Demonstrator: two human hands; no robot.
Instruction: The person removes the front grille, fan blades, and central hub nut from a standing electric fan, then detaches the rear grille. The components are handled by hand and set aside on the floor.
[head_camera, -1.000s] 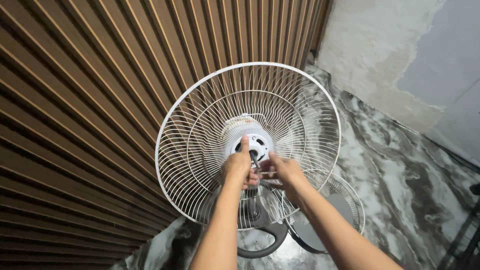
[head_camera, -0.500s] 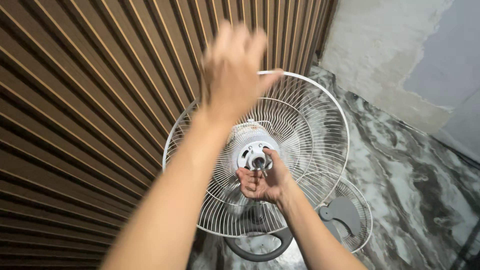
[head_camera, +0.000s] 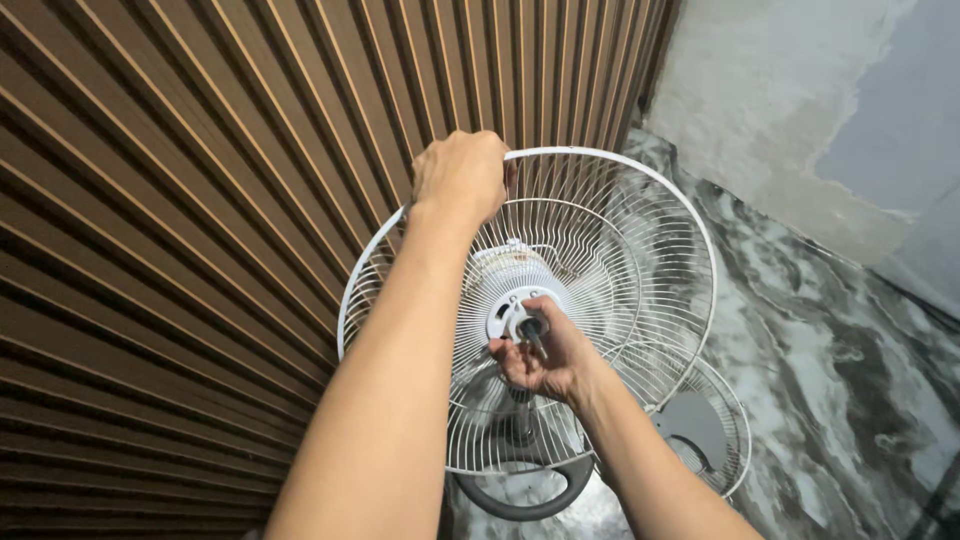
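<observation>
Left hand (head_camera: 462, 172) clamped on top rim of white rear fan guard (head_camera: 640, 250); my right hand (head_camera: 540, 355) pinching motor shaft (head_camera: 531, 330) at hub, grip closed.

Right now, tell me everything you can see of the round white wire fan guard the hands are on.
The round white wire fan guard is a dish of thin radial wires with a thicker outer rim and an inner ring, tilted toward the camera on its stand, no blades fitted. At its centre sit a white motor hub and a dark shaft. The left hand grips the top rim; the right hand holds the shaft. It stands against a brown slatted wall.
</observation>
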